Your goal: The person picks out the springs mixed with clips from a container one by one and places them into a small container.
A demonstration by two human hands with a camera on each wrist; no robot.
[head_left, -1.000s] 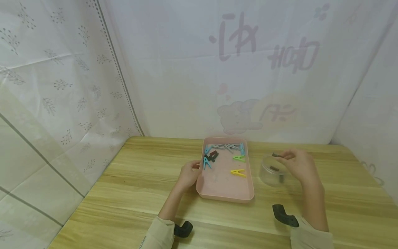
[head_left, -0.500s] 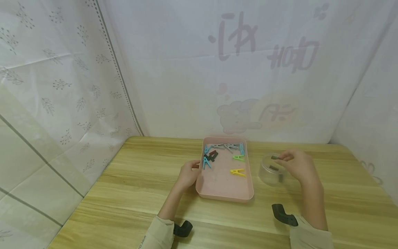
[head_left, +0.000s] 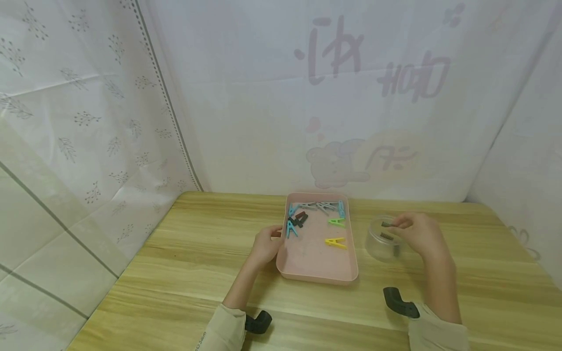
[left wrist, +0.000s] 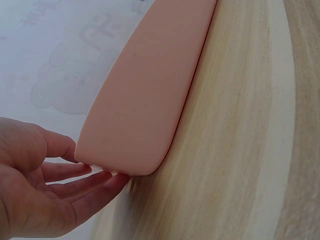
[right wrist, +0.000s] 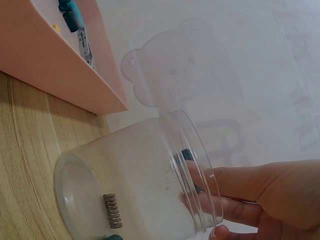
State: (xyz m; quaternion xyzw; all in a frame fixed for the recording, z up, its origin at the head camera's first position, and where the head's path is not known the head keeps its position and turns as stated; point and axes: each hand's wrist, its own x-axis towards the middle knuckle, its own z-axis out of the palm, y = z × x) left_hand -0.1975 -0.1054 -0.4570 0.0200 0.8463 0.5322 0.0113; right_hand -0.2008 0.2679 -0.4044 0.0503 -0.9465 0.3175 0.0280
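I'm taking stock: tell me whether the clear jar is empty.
Not empty: a spring shows inside, through the side of the clear jar.

I see a pink tray [head_left: 316,263], yellow clip [head_left: 335,242], lime-green clip [head_left: 336,222], wood-grained surface [head_left: 197,243] and patterned cloth [head_left: 94,156] (grey sprigs [head_left: 88,118] on white).

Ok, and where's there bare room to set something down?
The table lies bare left of the left grip, and the pink tray between its yellow peg and near rim. Crowded: the tray's far end, with gray pegs, blue pegs and dark pieces, and the mouth of the clear jar, by the right grip.
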